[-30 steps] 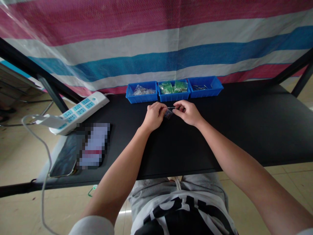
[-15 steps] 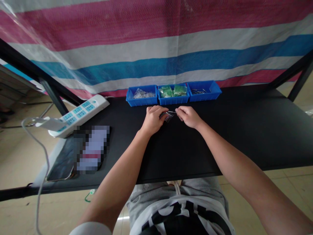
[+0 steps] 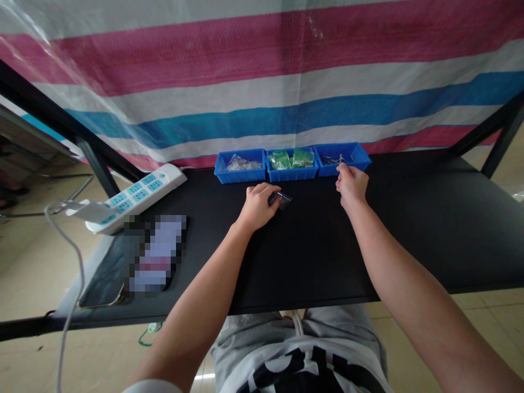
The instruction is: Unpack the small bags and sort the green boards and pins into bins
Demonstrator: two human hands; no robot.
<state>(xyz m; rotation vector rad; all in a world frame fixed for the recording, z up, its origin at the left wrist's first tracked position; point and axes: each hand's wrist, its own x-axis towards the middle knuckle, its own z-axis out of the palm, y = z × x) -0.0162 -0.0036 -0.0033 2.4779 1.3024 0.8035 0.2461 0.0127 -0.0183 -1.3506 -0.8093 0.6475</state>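
My left hand [image 3: 258,207] is closed on a small clear plastic bag [image 3: 285,201] just above the black table; its contents are too small to make out. My right hand [image 3: 352,186] is at the front edge of the right blue bin [image 3: 362,158], its fingers pinched together. A thin metal rod [image 3: 340,158] sticks up from those fingertips, its kind not clear. Similar thin metal pieces [image 3: 327,160] lie in that bin. The middle blue bin [image 3: 292,173] holds green packets [image 3: 302,158], and the left blue bin [image 3: 241,176] holds clear plastic bags [image 3: 243,163].
A white power strip [image 3: 137,197] with a plugged-in charger [image 3: 90,211] lies at the left, its cable hanging over the table's edge. Nearby are a dark phone [image 3: 104,273] and a pixelated device [image 3: 159,254]. A striped sheet [image 3: 254,123] hangs behind the black table [image 3: 303,256].
My right hand has moved from beside the plastic bag, right and outward to the right bin, fingers still pinched. My left hand stays with the bag. The view has tilted slightly.
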